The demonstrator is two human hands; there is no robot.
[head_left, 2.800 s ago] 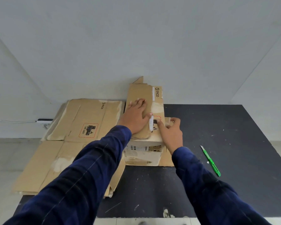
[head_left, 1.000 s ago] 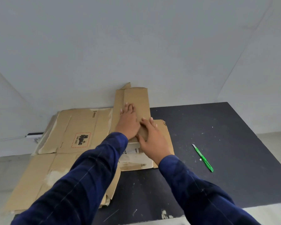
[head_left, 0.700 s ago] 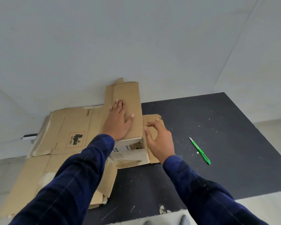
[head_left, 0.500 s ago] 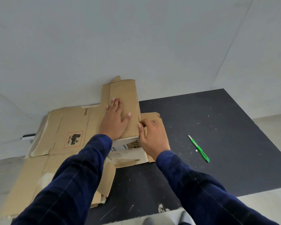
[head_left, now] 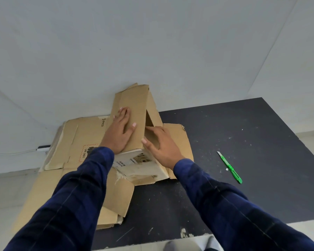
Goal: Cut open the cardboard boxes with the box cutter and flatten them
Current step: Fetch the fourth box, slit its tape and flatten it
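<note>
A small brown cardboard box (head_left: 136, 104) lies cut open near the wall, its top panel raised like a tent with a dark gap on the right side. My left hand (head_left: 119, 132) lies flat on that top panel with fingers straight. My right hand (head_left: 161, 146) rests against the box's right side, fingers straight and reaching toward the gap, thumb on the panel's edge. The box's white labelled end (head_left: 140, 165) faces me. The green box cutter (head_left: 230, 168) lies alone on the black table (head_left: 252, 142), well right of my right hand.
Flattened brown cardboard sheets (head_left: 76, 142) are stacked at the left, hanging over the table's left edge. A white power strip (head_left: 43, 148) lies by the wall at the far left. The grey wall stands just behind the box.
The box's top panel has lifted on its right side, opening a gap. My right hand went from curled at the panel's edge to straight fingers against the box's side. The left hand stays flat.
</note>
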